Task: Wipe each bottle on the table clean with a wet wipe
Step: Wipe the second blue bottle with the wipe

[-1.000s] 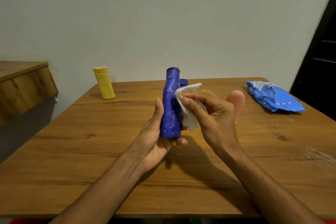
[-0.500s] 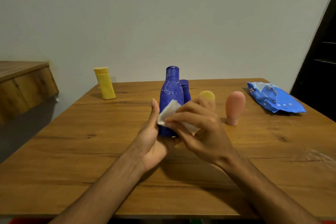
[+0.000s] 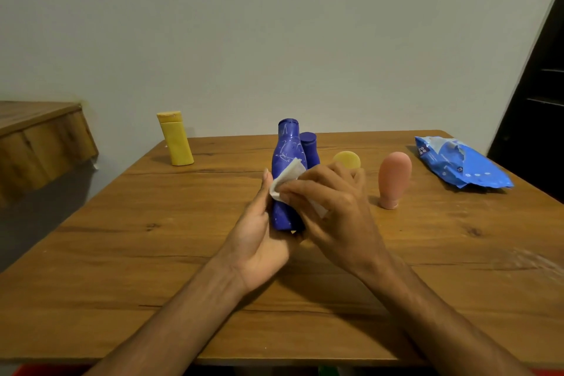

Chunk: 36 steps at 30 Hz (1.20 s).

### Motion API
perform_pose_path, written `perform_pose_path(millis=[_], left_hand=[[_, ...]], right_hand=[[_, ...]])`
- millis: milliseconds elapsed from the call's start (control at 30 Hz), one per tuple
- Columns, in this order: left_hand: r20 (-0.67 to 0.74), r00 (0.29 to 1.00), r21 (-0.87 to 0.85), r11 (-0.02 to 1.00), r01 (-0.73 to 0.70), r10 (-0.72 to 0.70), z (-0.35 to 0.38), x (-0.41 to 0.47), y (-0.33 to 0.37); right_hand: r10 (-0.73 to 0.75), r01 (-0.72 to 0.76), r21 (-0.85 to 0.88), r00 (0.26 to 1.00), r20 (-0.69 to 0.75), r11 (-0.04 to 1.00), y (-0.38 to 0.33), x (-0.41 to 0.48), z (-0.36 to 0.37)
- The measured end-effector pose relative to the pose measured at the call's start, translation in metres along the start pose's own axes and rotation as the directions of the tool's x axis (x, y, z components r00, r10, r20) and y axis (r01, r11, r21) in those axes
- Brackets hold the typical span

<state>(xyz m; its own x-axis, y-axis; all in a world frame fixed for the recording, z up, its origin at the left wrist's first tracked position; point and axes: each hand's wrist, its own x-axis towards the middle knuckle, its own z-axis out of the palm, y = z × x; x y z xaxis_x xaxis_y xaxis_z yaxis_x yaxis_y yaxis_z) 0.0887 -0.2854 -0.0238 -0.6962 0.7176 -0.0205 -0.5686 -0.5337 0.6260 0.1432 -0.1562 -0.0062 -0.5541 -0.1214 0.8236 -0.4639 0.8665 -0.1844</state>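
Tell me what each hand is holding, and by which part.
Left hand grips the tall blue bottle round its lower body; right hand pinches the wet wipe against the bottle's middle.

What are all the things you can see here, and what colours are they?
tall blue bottle: one, blue with pale scribbles, upright mid-table
small blue bottle: one, darker blue, just behind the tall one
yellow bottle: one, yellow, far left of table
round-topped bottle: one, yellow, mostly hidden behind right hand
pink bottle: one, pink, narrow end down, right of the hands
wet wipe: one, white, against the tall bottle
wipes pack: one, blue, far right
table: one, brown wood
wooden ledge: one, brown, left
left hand: grips tall blue bottle
right hand: pinches wet wipe
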Motion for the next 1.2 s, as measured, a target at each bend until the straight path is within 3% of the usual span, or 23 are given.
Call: perform_pose_path(millis=[200, 367, 533, 833, 1033, 1200], left_hand=[[0.027, 0.999, 0.009, 1.0, 0.019, -0.019, 0.004, -0.004, -0.001], [0.029, 0.999, 0.037, 0.999, 0.012, -0.013, 0.002, -0.001, 0.0], [0.046, 0.998, 0.073, 0.997, 0.039, -0.043, -0.003, 0.002, -0.002], [0.074, 0.996, 0.112, 0.992, -0.053, 0.045, -0.001, 0.002, -0.006], [0.058, 0.998, 0.091, 0.996, 0.008, -0.013, -0.004, 0.002, -0.001], [0.026, 0.999, 0.085, 0.996, 0.04, -0.042, -0.004, 0.005, 0.002]], right_hand=[[-0.088, 0.089, 0.002, 0.984, 0.153, 0.996, -0.006, -0.001, -0.002], [-0.026, 0.031, -0.06, 0.996, 0.086, 0.998, -0.008, 0.001, -0.003], [-0.063, 0.052, 0.061, 0.977, 0.203, 0.997, -0.006, 0.0, -0.006], [0.109, -0.107, 0.033, 0.992, -0.059, 0.994, 0.002, 0.003, -0.005], [-0.04, 0.022, 0.14, 0.991, 0.127, 0.99, -0.002, 0.002, -0.006], [-0.025, 0.008, 0.148, 0.993, 0.113, 0.989, -0.001, 0.002, -0.007]])
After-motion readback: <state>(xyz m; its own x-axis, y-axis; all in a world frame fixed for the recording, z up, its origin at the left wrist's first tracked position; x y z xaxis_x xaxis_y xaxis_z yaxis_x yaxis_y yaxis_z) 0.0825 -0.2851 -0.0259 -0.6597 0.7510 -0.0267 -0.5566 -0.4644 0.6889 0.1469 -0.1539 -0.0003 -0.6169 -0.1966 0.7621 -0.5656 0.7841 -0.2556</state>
